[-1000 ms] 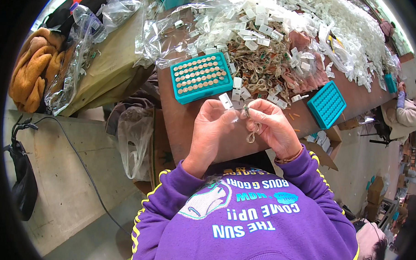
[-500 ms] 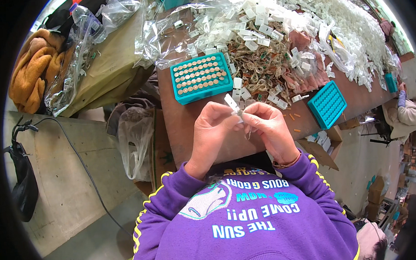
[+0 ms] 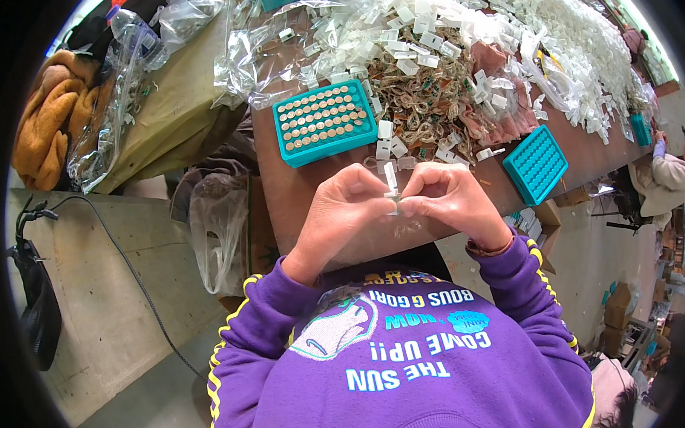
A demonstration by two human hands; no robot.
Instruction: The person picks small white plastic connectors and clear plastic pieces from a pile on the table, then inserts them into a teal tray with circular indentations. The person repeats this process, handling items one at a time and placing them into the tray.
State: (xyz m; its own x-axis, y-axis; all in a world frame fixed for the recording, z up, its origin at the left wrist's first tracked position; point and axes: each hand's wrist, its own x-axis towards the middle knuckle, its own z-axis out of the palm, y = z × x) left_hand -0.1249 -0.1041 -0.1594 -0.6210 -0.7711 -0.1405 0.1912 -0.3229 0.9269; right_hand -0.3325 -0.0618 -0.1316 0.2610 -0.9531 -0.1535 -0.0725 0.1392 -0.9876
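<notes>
left hand (image 3: 346, 206), right hand (image 3: 451, 199), knuckles together, pinching white clip (image 3: 391, 178)

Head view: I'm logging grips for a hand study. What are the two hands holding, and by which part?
Both the left hand and right hand pinch one small white plastic piece by its lower end; its top sticks up.

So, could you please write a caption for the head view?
Left hand and right hand together pinch a small white plastic clip above a brown table, near a teal tray of copper-coloured discs.

bright even overhead light, soft shadows, glare on clear plastic, strong fisheye bending, black vignetted rim
</notes>
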